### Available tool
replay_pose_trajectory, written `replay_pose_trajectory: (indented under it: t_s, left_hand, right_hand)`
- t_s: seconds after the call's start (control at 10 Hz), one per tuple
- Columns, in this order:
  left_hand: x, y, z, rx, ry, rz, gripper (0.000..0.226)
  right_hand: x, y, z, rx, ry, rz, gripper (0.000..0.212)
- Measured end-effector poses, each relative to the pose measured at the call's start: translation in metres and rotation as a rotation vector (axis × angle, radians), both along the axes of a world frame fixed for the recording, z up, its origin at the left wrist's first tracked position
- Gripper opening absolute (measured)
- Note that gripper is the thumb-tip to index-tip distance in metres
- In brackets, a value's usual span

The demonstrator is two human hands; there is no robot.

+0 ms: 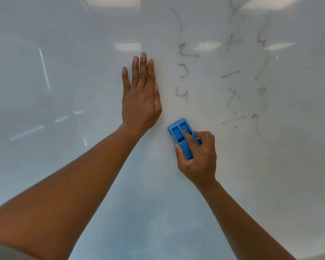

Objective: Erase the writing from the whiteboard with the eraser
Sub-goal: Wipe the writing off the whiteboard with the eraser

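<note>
A glossy whiteboard (64,72) fills the whole view. Faint grey writing (231,72) runs in three columns of digits and symbols across its upper right. My right hand (199,158) grips a blue eraser (180,134) pressed flat on the board, just below the left column of digits and left of the lowest marks. My left hand (141,94) lies flat on the board with fingers straight, palm against the surface, immediately left of the digits and holding nothing.
Ceiling lights reflect as bright patches along the top of the board. A strip of wall or floor shows at the bottom right corner. The board's left half and lower part carry no marks.
</note>
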State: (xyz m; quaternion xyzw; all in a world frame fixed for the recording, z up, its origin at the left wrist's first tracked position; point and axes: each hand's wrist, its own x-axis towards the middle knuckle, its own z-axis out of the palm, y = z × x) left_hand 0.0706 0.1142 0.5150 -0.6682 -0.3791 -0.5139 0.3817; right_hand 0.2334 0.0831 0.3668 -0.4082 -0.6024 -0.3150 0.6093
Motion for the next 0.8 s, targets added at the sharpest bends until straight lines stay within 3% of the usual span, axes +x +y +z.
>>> replay_pose_trajectory:
  t_s: [0.2, 0.3, 0.5, 0.6, 0.8]
  left_hand:
    - [0.002, 0.006, -0.010, -0.001, 0.036, 0.051, 0.057]
    - [0.005, 0.006, -0.014, 0.012, 0.003, 0.054, 0.056]
    - [0.004, 0.008, -0.015, 0.021, -0.003, 0.054, 0.056]
    - [0.003, 0.007, -0.015, 0.020, -0.002, 0.057, 0.056]
    - [0.006, 0.007, -0.017, 0.025, -0.028, 0.065, 0.055]
  right_hand:
    - [0.040, 0.005, 0.023, 0.047, 0.295, -0.039, 0.046]
    - [0.029, 0.007, 0.048, 0.073, 0.303, -0.025, 0.044]
    - [-0.030, -0.004, -0.011, -0.026, -0.037, 0.088, 0.046]
    - [-0.010, -0.002, -0.032, -0.025, -0.022, 0.048, 0.043]
    - [0.038, 0.005, 0.029, 0.046, 0.176, -0.046, 0.044]
